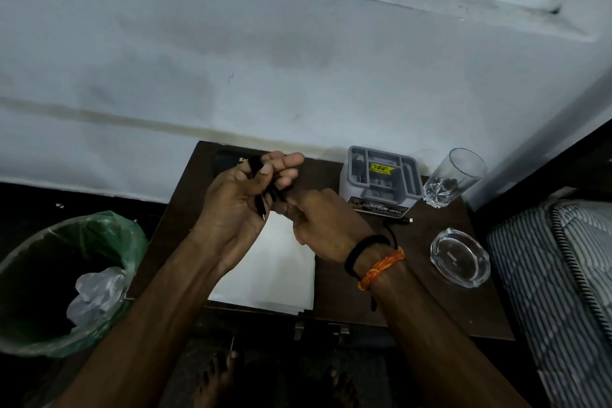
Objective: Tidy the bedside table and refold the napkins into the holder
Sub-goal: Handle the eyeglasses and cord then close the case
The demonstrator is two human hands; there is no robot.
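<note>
Over the dark bedside table (pixel 334 291), my left hand (pixel 238 202) grips a bundled black cable (pixel 261 195) whose metal plug tip sticks out below the palm. My right hand (pixel 318 225) is closed on the same cable just to the right; its other end (pixel 402 220) trails on the table. Beneath my hands lies a flat stack of white napkins (pixel 275 278). The grey plastic napkin holder (pixel 381 175) stands at the table's back right, with a yellow sticker inside.
A clear drinking glass (pixel 452 177) stands right of the holder, and a glass ashtray (pixel 460 257) sits near the right edge. A green-lined bin (pixel 63 278) with crumpled paper is on the left. A striped mattress (pixel 563 275) borders the right. A dark flat object (pixel 228 156) lies at back left.
</note>
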